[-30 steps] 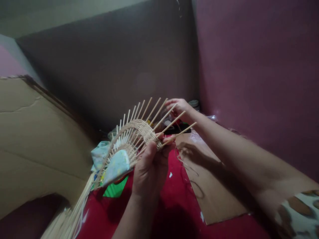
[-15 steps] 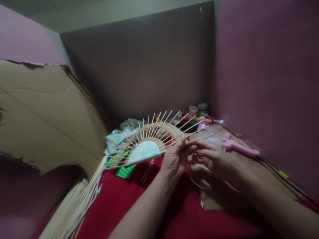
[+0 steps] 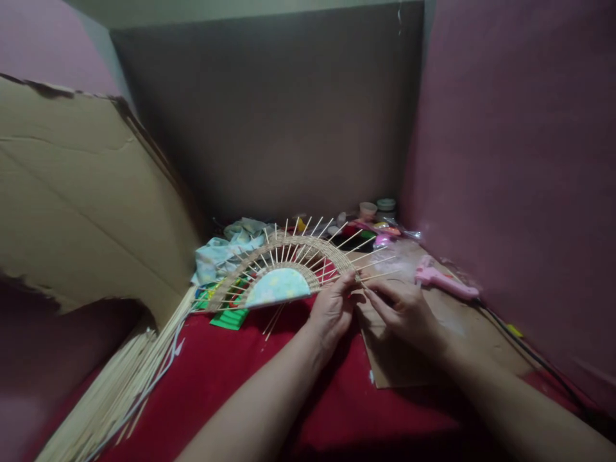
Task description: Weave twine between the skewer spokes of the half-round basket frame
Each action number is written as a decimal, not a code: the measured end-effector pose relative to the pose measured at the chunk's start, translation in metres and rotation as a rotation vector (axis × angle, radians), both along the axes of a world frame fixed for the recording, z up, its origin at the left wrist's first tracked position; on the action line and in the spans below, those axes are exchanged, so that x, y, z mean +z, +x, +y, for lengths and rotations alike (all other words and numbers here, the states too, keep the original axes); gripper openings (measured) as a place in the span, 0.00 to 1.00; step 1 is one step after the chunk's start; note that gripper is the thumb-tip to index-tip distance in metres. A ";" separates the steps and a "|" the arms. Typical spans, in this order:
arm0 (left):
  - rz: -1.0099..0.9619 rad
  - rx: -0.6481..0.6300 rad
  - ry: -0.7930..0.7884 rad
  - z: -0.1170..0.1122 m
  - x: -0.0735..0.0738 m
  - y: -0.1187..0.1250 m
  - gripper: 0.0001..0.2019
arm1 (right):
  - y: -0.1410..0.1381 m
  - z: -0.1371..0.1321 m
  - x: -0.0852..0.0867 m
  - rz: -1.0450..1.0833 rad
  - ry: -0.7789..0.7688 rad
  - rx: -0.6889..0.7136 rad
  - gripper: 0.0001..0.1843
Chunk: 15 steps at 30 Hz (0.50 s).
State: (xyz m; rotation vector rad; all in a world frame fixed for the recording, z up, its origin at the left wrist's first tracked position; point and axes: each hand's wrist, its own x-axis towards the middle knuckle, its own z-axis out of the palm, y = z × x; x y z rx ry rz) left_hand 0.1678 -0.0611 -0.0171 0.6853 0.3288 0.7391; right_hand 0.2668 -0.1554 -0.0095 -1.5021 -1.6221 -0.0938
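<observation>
Steadying a half-round, tan woven fan with pale sticks and a light-blue centre [image 3: 279, 285] above the red cloth [image 3: 226, 369], in the head view, the left hand [image 3: 333, 305] grips its right end; whether the right hand [image 3: 402, 311], fingers bunched there, holds anything, I cannot tell. Light, even tension would suit, keeping the sticks evenly splayed.

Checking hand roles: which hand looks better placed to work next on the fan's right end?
Probably the right hand: its fingertips are at that end, while the left hand is busy gripping the fan.
</observation>
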 end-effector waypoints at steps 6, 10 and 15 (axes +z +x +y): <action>0.043 0.013 -0.004 0.001 -0.004 -0.001 0.11 | 0.009 0.000 0.003 -0.226 0.154 -0.098 0.09; 0.071 0.030 -0.016 0.000 -0.004 -0.001 0.12 | 0.027 0.001 0.014 -0.083 0.133 -0.194 0.08; 0.109 0.035 -0.028 0.001 -0.004 -0.002 0.12 | 0.048 0.002 0.028 0.449 -0.070 -0.209 0.06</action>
